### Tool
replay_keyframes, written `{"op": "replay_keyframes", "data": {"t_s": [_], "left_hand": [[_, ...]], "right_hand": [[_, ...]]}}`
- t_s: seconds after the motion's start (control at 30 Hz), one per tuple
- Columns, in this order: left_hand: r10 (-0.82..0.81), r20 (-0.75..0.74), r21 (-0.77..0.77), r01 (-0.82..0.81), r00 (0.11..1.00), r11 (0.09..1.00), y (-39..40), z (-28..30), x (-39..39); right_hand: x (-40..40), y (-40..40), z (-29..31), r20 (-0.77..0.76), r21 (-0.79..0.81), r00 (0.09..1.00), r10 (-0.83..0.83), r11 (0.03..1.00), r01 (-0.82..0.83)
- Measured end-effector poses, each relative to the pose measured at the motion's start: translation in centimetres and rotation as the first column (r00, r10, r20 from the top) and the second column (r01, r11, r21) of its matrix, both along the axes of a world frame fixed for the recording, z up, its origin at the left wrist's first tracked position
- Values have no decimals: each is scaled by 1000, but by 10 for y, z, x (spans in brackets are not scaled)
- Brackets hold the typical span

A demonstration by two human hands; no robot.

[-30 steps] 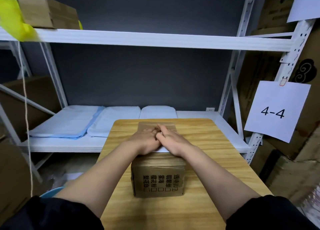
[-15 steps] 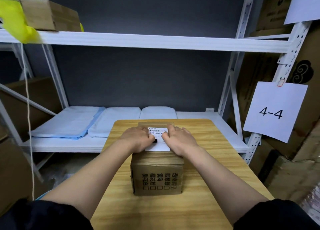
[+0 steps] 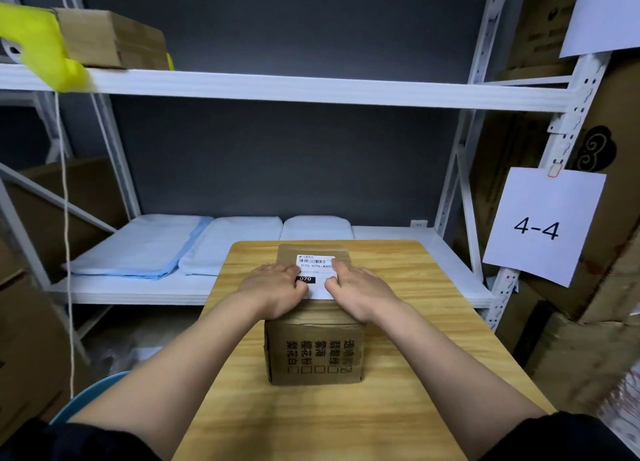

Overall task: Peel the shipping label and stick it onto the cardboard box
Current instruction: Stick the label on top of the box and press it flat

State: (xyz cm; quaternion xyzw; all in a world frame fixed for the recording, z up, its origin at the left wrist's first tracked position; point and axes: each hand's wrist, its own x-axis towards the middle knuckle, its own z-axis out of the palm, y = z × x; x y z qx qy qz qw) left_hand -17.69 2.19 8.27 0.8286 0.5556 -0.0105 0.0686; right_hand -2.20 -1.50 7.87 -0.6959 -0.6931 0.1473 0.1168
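A small brown cardboard box (image 3: 313,353) with printed characters on its near side stands in the middle of the wooden table (image 3: 398,374). A white shipping label (image 3: 315,266) with a barcode lies flat on the box's top. My left hand (image 3: 275,289) presses palm-down on the label's left side and the box top. My right hand (image 3: 360,289) presses flat on the label's right side. The fingers of both hands cover the label's side edges; its middle strip shows between them.
White metal shelving (image 3: 311,89) stands behind the table, with folded pale blue cloths (image 3: 149,245) on the lower shelf. A cardboard box (image 3: 110,39) and a yellow item (image 3: 38,44) sit on the upper shelf. A "4-4" sign (image 3: 540,228) hangs at right beside stacked cartons.
My hands, which met at the middle of the label, have slid apart to the left and right, uncovering the barcode and the label's centre.
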Motion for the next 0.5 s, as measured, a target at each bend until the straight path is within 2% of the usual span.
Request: {"op": "replay_keyframes", "data": {"t_s": [0.1,0.27,0.5], "left_hand": [[13,37,11,-14,999,1000,-5,3,-3],[-108,96,-10,109,990,994,-20,-4,5],[-85,73,-12,86,994,996,-27,-5,-7]], "right_hand": [[-3,-5,4,12,64,1000,-27,998,26],[-13,-17,-2,-102,69,988,119,991,-113],[-5,-28,-10,24,84,993,112,990,-113]]}}
